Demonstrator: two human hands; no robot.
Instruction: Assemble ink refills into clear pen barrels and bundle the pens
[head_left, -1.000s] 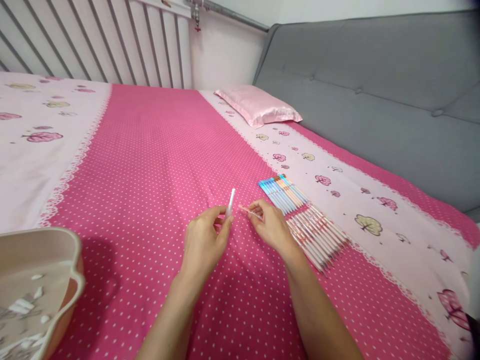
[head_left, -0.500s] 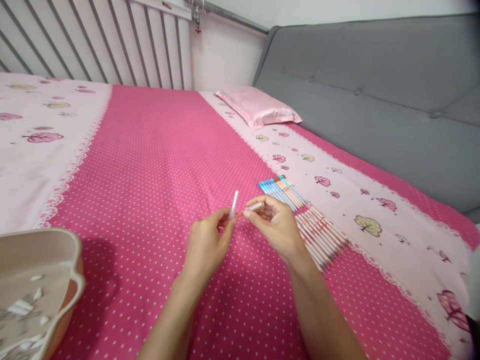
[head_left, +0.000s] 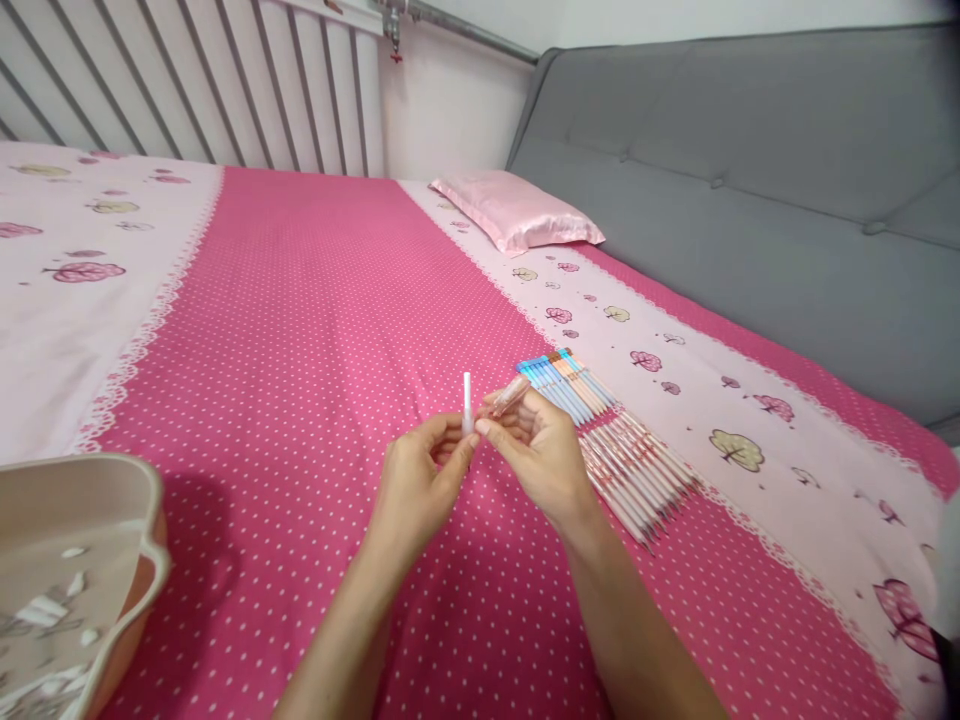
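Observation:
My left hand [head_left: 416,485] pinches a thin white pen stick [head_left: 467,398] that stands upright above the pink dotted bedsheet [head_left: 300,330]. My right hand [head_left: 538,450] is closed on a small pinkish pen piece [head_left: 508,397] angled up to the right, its fingertips almost touching those of the left hand. Just right of my right hand lies a row of several pens [head_left: 607,435] side by side on the sheet, with blue and orange ends at the far side.
A beige bin [head_left: 112,500] holding scraps sits at the lower left. A pink satin pillow [head_left: 517,212] lies at the head of the bed. A grey padded headboard [head_left: 750,190] runs along the right, and a slatted wall panel [head_left: 187,80] stands behind.
The white stick has tipped from leaning right to upright. My right hand has lifted slightly and turned its pink piece to point up and right, closer to the left hand.

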